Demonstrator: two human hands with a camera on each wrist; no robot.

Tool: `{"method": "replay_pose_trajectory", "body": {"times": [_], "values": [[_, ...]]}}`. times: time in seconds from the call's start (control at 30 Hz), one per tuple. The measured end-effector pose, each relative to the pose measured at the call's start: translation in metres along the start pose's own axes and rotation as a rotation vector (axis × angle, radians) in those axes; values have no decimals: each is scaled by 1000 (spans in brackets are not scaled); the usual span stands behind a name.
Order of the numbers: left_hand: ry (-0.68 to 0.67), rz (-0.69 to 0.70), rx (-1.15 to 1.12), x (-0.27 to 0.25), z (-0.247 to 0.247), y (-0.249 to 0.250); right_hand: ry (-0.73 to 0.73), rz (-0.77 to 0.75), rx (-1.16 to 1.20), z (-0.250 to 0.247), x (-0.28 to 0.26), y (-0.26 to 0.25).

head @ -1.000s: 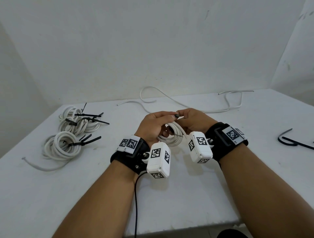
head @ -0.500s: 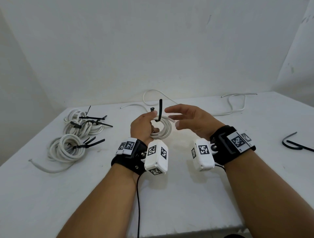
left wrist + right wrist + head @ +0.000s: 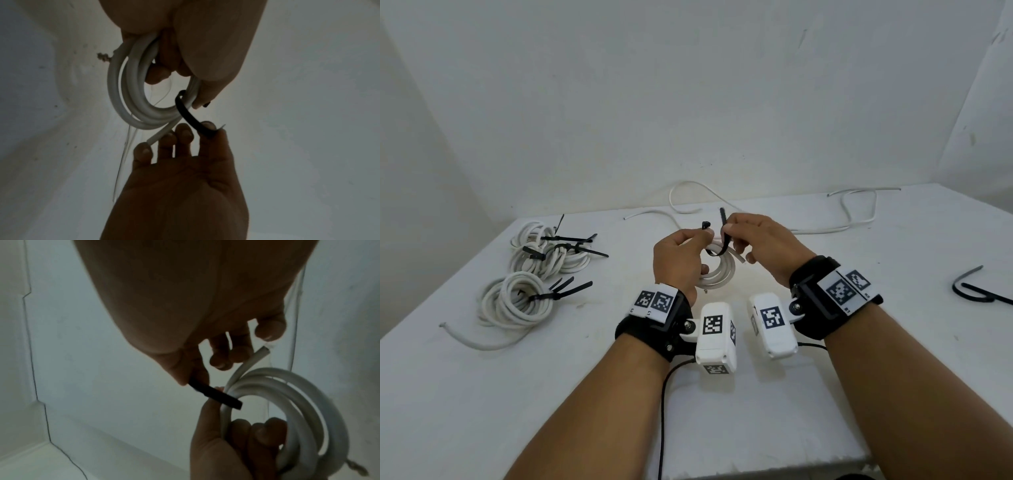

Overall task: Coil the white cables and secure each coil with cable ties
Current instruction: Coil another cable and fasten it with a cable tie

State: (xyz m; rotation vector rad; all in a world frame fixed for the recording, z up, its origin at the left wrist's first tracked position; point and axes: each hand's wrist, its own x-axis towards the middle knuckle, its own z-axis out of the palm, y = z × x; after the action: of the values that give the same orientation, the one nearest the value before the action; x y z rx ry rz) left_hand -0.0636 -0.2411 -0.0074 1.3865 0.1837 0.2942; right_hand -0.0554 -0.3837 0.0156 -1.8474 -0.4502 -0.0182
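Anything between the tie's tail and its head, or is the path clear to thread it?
Nothing visible. The right hand pinches the cable tie tail; the head sticks up by the left hand, open air between, above the coil.

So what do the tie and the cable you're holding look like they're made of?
Black cable tie: flat matte strip that bends springily, probably nylon. White cable coil: smooth, slightly glossy round jacket that holds loose loops, likely PVC or similar plastic; bare strands show at one end, presumably metal.

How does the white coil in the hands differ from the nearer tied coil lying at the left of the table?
The held coil is small with few loops and off the table; the nearer left coil is bigger and lies flat. The black tie on the held coil is not closed; the left coil's tie is cinched. Both are white cable.
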Motion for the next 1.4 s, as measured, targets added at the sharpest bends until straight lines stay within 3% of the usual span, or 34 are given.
{"method": "replay_pose_trajectory", "body": {"times": [0.1,0.3,0.5,0.87,1.03,1.17,1.4], "values": [[-3,34,25,1,-2,2,-104,66,-24,0,-6,-5],[-61,53,57,-3,1,1,-94,99,-95,-3,-5,-3],[-89,108,152,-3,0,0,-47,166,107,-3,3,8],[-146,445,386,6,-6,-6,-18,263,217,-1,2,7],[-242,264,274,5,-11,-3,10,124,-80,-3,0,7],[-413,228,205,-7,-3,-1,162,146,-5,-6,3,7],[-434,98,85,-8,-1,-2,24,203,195,-9,-2,4]]}}
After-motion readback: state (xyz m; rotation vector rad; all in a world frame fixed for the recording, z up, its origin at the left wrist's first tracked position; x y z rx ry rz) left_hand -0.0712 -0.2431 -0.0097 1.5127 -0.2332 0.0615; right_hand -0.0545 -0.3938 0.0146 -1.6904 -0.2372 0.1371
